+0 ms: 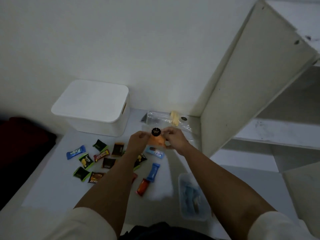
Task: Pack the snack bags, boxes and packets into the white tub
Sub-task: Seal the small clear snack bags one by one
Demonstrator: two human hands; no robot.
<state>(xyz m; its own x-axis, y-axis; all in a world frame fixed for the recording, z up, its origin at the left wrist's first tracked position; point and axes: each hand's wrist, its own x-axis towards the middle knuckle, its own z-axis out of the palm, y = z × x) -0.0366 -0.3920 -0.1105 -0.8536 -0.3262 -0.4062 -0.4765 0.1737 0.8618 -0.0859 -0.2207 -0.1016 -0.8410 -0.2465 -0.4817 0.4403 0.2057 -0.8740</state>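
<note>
Both hands, left hand [138, 138] and right hand [174, 138], pinch the clear orange-filled black-labelled snack bag [156, 139] between them, right of the lidded white plastic tub [97, 108].

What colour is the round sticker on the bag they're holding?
Black, on the orange-filled bag; the head view shows it.

The white tub [97, 108] looks smooth matt plastic, the scattered snack packets [86, 160] glossy foil, the clear bag [166, 118] shiny film.

I see the pale counter [52, 184] carrying the lidded white tub [97, 108] beyond my left hand [138, 140], scattered snack packets [97, 158] beside it, and a clear tray [192, 196] nearer me.
</note>
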